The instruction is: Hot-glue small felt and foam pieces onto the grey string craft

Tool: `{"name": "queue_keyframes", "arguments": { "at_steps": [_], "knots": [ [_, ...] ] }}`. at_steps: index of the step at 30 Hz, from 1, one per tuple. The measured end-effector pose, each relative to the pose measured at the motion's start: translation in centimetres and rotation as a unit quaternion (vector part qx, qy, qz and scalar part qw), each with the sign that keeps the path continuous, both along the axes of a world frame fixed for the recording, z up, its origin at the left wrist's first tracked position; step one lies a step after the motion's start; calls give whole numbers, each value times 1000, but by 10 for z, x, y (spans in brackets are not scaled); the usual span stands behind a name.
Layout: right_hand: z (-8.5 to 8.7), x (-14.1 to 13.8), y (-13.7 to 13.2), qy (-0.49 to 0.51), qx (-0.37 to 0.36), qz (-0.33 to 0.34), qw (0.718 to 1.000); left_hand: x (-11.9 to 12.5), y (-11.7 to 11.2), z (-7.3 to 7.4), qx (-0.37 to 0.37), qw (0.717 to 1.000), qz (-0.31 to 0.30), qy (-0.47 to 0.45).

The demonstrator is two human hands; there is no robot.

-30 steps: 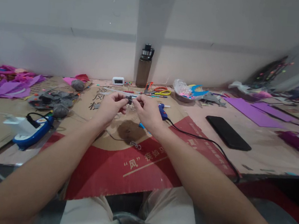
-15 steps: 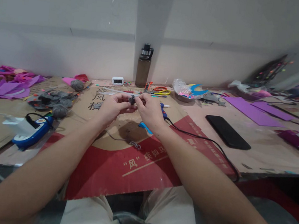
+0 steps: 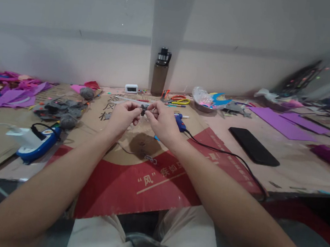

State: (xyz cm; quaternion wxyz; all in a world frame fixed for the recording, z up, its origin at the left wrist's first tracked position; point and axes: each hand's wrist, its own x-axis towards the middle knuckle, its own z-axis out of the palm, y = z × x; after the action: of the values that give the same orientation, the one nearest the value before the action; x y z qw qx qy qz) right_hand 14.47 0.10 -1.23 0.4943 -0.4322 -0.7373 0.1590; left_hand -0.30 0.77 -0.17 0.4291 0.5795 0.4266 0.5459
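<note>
1. Two hands meet on one small dark piece [image 3: 143, 110], held in the air above the far end of the cardboard sheet [image 3: 146, 184]. The left hand [image 3: 123, 116] pinches it shut between thumb and fingertips from one side, and the right hand [image 3: 162, 122] does the same from the other. The piece is too small to make out in detail.
2. Risk, as judged: the grip is fingertip-only on a tiny item. A slip would drop it onto the cardboard, where the dark patch under the hands could hide it.
3. Risk: a blue glue gun [image 3: 179, 122] lies just beside the right hand, partly hidden behind it. If it is hot, a drifting wrist could brush it.
4. Risk: its black cord [image 3: 223, 153] runs beside the right forearm to the table edge. A snagged arm could drag the gun.
5. Left of the sheet: a grey felt heap [image 3: 63, 111], a blue-and-white plug unit [image 3: 34, 143] and purple scraps [image 3: 12, 89].
6. Far edge: a dark bottle [image 3: 160, 72], a small white clock [image 3: 131, 89] and scissors [image 3: 177, 100].
7. Right: a black phone [image 3: 253, 146] lying flat and purple sheets [image 3: 280, 122], all well apart from the hands.
8. Nothing stands between the hands and the piece.
</note>
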Motion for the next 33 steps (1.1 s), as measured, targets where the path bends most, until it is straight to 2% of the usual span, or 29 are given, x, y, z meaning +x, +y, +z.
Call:
{"name": "queue_keyframes", "arguments": {
  "at_steps": [6, 14, 20, 27, 33],
  "knots": [
    [0, 1, 1, 20, 15, -2, 1000, 4, -3, 1, -16, 998, -43, -43],
    [7, 5, 1, 19, 7, -38, 999, 4, -3, 2, -40, 992, -103, -69],
    [8, 4, -2, -16, 3, -55, 998, 5, -9, 4, -17, 998, -62, -2],
    [9, 1, -5, -20, 13, -36, 999, 7, -16, 9, 71, 990, 22, 122],
    [6, -3, -6, -21, 8, -35, 999, 7, -11, 7, 17, 1000, -1, 14]
  ]
}}
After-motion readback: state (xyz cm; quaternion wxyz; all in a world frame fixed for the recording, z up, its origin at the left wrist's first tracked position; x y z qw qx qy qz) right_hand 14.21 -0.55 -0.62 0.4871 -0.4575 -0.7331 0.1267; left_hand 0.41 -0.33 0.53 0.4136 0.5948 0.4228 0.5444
